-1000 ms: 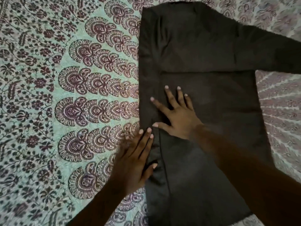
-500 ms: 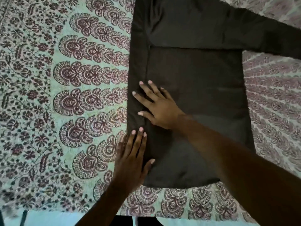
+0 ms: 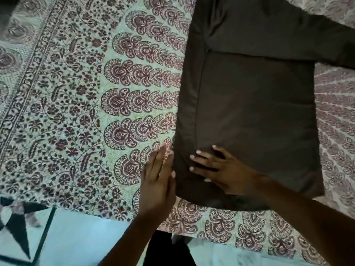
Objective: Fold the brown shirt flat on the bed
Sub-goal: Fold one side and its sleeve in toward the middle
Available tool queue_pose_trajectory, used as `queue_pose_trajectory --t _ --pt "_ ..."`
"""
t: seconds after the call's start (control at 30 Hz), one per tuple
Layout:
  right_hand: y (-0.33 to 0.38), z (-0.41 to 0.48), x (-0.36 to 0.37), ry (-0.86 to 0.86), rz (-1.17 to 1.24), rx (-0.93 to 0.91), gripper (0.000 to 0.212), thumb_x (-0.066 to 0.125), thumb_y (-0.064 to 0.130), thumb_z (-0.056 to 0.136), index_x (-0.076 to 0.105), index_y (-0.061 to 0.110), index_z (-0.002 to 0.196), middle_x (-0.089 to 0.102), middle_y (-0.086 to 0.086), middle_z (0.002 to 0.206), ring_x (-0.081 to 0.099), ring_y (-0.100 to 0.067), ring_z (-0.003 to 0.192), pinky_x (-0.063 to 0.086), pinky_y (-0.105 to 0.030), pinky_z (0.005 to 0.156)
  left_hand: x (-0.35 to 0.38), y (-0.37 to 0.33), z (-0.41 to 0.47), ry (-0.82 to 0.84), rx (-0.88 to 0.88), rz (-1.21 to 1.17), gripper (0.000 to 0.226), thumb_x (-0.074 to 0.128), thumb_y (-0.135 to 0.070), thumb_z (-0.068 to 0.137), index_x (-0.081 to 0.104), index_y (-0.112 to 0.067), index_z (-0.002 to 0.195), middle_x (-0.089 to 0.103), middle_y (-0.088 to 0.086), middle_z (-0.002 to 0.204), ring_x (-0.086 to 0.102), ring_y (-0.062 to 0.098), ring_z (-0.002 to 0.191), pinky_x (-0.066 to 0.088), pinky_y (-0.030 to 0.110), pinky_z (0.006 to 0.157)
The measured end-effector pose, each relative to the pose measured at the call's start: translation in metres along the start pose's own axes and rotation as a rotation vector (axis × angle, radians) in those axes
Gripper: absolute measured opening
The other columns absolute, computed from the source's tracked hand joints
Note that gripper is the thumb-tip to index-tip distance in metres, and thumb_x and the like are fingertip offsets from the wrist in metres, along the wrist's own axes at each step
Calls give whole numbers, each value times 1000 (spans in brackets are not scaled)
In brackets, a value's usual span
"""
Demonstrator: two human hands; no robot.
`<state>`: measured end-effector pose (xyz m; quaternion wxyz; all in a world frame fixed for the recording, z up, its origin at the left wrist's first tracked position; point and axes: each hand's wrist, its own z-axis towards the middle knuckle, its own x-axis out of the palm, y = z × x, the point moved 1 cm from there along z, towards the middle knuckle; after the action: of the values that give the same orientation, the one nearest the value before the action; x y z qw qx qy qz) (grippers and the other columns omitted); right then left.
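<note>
Smoothing the left fold of the brown shirt (image 3: 255, 116), spread across the patterned bed cover (image 3: 76, 112): right hand (image 3: 228, 169) pressing flat with fingers spread, left hand (image 3: 157, 181) flat, fingers together, against that edge near the hem. Still lying unfolded, out past the shirt's right side: the right sleeve (image 3: 317, 47). Probably calling next for bringing that sleeve in over the body.

Paisley-printed bedspread (image 3: 80, 104) in pale green and maroon, patterned floor tiles (image 3: 17, 233) at lower left

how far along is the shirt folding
Done: the shirt's left side is folded in, giving a straight edge. In hand: the right hand presses that fold near the hem while the left hand lies flat beside it. Left: the right sleeve is unfolded.
</note>
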<state>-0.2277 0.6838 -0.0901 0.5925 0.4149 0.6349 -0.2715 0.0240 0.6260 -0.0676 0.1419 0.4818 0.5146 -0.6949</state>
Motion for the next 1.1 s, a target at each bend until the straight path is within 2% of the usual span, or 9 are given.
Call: queue_pose_trajectory --t 0.17,0.3,0.43,0.5,0.6,0.7,0.8,0.93,1.1 --pt "-38 49 -20 -216 67 334 52 38 39 109 39 21 158 24 -8 169 21 -27 158 28 -51 122 18 24 26 306 161 347 69 32 -53 105 16 -21 165 5 -2 174 2 21 161 10 50 129" --pt "-56 98 -20 -31 28 319 61 29 58 105 26 36 161 13 -6 172 10 -34 159 24 -60 121 22 22 -9 378 248 401 75 32 -60 104 14 -20 165 6 -2 174 8 22 160 16 51 127" --pt "-32 86 -7 2 -33 206 61 28 67 103 22 47 160 11 -3 173 4 -42 158 17 -68 119 14 21 -46 359 258 213 56 34 -44 106 44 -18 155 28 -3 169 24 23 157 27 53 121" --pt "-9 60 -1 -14 -28 171 60 31 68 103 22 49 159 10 -2 173 2 -44 157 15 -67 118 6 18 -42 194 221 8 33 46 -28 103 69 -13 122 56 1 141 53 25 133 42 51 103" --pt "29 20 9 27 -12 93 60 33 62 105 17 46 161 4 -3 173 -2 -46 157 16 -67 120 -4 10 -8 38 152 -89 20 50 -12 100 67 -2 101 61 10 112 58 28 98 48 47 81" --pt "58 -12 15 37 65 65 55 36 53 108 29 38 160 13 -5 172 6 -43 158 19 -63 122 -2 10 39 90 136 69 32 43 -24 105 61 -10 127 55 10 140 51 29 128 45 50 103" --pt "63 -22 6 -98 163 157 47 43 41 109 51 21 151 34 -10 165 28 -31 155 31 -55 119 16 15 59 255 227 320 58 40 -44 106 34 -20 159 19 0 171 19 25 157 22 49 122" --pt "31 4 -13 -260 207 422 49 44 33 107 48 17 153 33 -10 166 29 -29 155 33 -50 118 31 15 38 350 293 464 76 34 -57 103 12 -17 165 4 0 174 4 22 161 15 53 126" --pt "-2 41 -5 -59 158 487 55 36 42 106 32 30 160 15 -5 172 15 -32 158 29 -54 119 31 14 -1 388 315 411 76 35 -54 104 12 -14 165 4 3 174 4 23 161 19 54 126"
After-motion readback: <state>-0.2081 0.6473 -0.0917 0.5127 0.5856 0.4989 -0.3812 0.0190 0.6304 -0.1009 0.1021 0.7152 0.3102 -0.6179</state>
